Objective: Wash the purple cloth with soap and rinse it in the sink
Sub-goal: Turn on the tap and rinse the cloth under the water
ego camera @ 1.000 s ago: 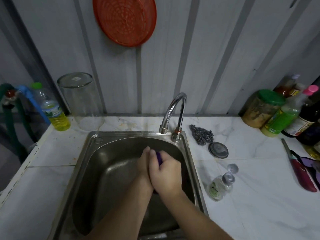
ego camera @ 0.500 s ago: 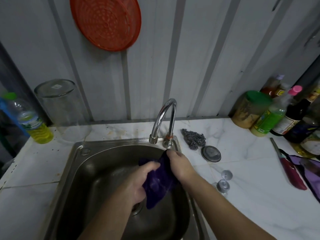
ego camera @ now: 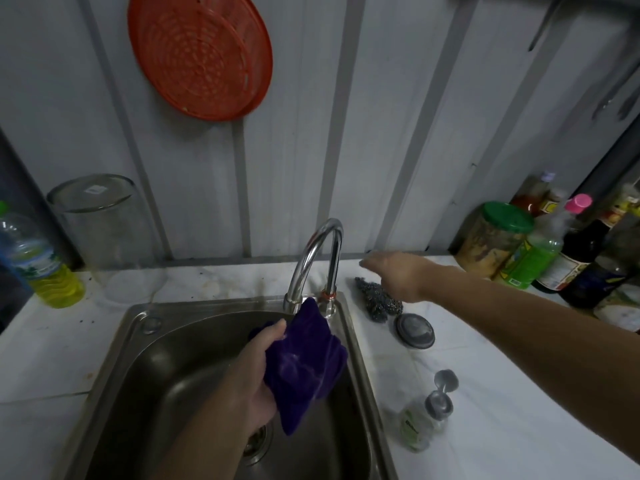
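Over the steel sink (ego camera: 138, 341), left hand (ego camera: 252, 382) gripping crumpled purple cloth (ego camera: 304, 365), right hand (ego camera: 398, 271) open above wiry scourer (ego camera: 377, 299)

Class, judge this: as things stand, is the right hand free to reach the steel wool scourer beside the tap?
Probably yes. The right hand is open, holds nothing and hovers just above the steel wool scourer, with nothing between them.
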The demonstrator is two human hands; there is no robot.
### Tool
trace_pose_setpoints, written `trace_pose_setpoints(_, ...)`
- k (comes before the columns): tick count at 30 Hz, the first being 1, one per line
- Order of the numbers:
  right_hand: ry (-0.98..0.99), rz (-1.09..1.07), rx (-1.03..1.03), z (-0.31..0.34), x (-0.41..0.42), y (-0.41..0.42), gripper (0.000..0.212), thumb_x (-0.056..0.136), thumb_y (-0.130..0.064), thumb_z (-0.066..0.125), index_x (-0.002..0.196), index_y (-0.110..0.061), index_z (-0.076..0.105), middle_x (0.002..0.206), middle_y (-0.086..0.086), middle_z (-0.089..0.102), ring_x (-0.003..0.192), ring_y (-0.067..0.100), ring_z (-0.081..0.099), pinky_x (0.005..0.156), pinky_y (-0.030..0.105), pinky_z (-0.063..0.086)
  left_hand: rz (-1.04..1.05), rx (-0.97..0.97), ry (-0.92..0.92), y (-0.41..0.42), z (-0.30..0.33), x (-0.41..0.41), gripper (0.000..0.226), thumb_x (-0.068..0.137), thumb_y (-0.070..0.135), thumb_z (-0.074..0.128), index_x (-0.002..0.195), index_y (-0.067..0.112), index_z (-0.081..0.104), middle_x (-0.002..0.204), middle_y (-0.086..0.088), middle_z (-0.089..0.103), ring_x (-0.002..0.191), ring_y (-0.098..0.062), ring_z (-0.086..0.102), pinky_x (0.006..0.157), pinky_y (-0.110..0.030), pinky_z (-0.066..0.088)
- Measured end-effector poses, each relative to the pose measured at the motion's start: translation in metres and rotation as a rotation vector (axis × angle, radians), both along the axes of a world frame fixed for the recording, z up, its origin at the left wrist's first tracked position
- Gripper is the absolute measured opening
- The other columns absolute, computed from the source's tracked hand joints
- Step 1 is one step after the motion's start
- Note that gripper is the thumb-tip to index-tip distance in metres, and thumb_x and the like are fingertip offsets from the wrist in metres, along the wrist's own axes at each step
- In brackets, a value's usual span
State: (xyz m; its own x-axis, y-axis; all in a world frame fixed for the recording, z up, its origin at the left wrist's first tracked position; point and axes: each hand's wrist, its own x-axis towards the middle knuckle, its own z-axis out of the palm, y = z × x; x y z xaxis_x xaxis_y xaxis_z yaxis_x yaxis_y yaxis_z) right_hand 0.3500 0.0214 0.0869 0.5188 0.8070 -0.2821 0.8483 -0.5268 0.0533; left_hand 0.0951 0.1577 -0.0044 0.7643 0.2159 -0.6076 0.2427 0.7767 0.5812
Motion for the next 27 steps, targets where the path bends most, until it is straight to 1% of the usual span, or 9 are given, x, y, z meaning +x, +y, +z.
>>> trace_pose_setpoints(2,-0.018,0.08,-0.009,-0.015,0.011,0.01,0.067,0.087,0.004,0.049,0.151,-0.01,0.037,0.157,0.013,0.041,0.14,0.032,0.043,0.114,0.044,0.038,0.023,-0.045,0.003,0.002,-0.004,0.005,0.049,0.079,0.047,0.077,0.117,0.017,0.074,0.116,-0.018,0.076,0.099,-0.043,0.073,0.085,-0.058,0.056)
trace_pose_setpoints(4,-0.005,0.127,0.001,-0.029,0.018,0.021,0.074,0.087,0.005,0.048,0.156,-0.013,0.029,0.163,0.01,0.031,0.144,0.031,0.038,0.116,0.042,0.035,0.045,-0.079,-0.005,0.002,-0.008,0.012,0.044,0.079,0.048,0.075,0.111,0.018,0.077,0.117,-0.019,0.075,0.099,-0.044,0.073,0.08,-0.061,0.059)
trace_pose_setpoints(7,0.017,0.164,0.01,-0.048,0.027,0.034,0.086,0.087,0.007,0.046,0.161,-0.022,0.012,0.169,0.002,0.012,0.148,0.026,0.031,0.118,0.041,0.033,0.07,-0.07,-0.033,0.003,-0.01,0.02,0.038,0.084,0.043,0.074,0.112,0.017,0.077,0.117,-0.018,0.076,0.1,-0.043,0.074,0.079,-0.06,0.059)
trace_pose_setpoints(10,0.025,0.179,0.021,-0.061,0.033,0.041,0.09,0.089,0.007,0.048,0.16,-0.03,0.005,0.17,-0.003,0.006,0.147,0.028,0.034,0.115,0.04,0.035,0.098,-0.067,-0.04,0.007,-0.006,0.027,0.038,0.08,0.038,0.079,0.111,0.017,0.076,0.113,-0.018,0.077,0.096,-0.042,0.075,0.075,-0.058,0.06)
trace_pose_setpoints(13,0.033,0.192,0.035,-0.07,0.037,0.046,0.092,0.089,0.004,0.05,0.158,-0.037,0.006,0.17,-0.002,0.008,0.142,0.031,0.041,0.111,0.043,0.038,0.114,-0.081,-0.025,0.01,0.001,0.032,0.042,0.083,0.038,0.077,0.119,0.017,0.071,0.111,-0.018,0.077,0.095,-0.042,0.075,0.075,-0.06,0.06)
trace_pose_setpoints(16,0.033,0.203,0.04,-0.077,0.039,0.049,0.088,0.089,0.001,0.053,0.156,-0.036,0.009,0.168,0.005,0.018,0.14,0.035,0.044,0.111,0.045,0.039,0.108,-0.082,-0.015,0.01,0.008,0.035,0.042,0.085,0.039,0.077,0.121,0.018,0.07,0.11,-0.016,0.078,0.093,-0.04,0.076,0.073,-0.057,0.061)
trace_pose_setpoints(20,-0.006,0.205,0.051,-0.083,0.042,0.054,0.079,0.092,-0.006,0.054,0.157,-0.034,0.017,0.165,0.008,0.028,0.141,0.035,0.042,0.112,0.046,0.037,0.126,-0.082,-0.027,0.011,0.017,0.037,0.041,0.086,0.043,0.074,0.119,0.018,0.073,0.113,-0.013,0.078,0.096,-0.035,0.076,0.077,-0.051,0.062)
trace_pose_setpoints(23,-0.021,0.205,0.025,-0.087,0.044,0.055,0.079,0.093,-0.006,0.053,0.158,-0.034,0.017,0.165,0.008,0.027,0.143,0.034,0.039,0.114,0.049,0.037,0.111,-0.062,-0.027,0.011,0.02,0.037,0.04,0.088,0.049,0.068,0.113,0.019,0.077,0.113,-0.011,0.078,0.097,-0.032,0.076,0.082,-0.047,0.059)
trace_pose_setpoints(27,-0.039,0.211,0.033,-0.09,0.044,0.049,0.081,0.091,0.0,0.053,0.158,-0.032,0.019,0.165,0.008,0.029,0.132,0.033,0.052,0.104,0.047,0.047,0.112,-0.073,-0.008,0.011,0.02,0.036,0.042,0.089,0.049,0.068,0.119,0.02,0.071,0.108,-0.01,0.08,0.092,-0.032,0.077,0.07,-0.046,0.063)
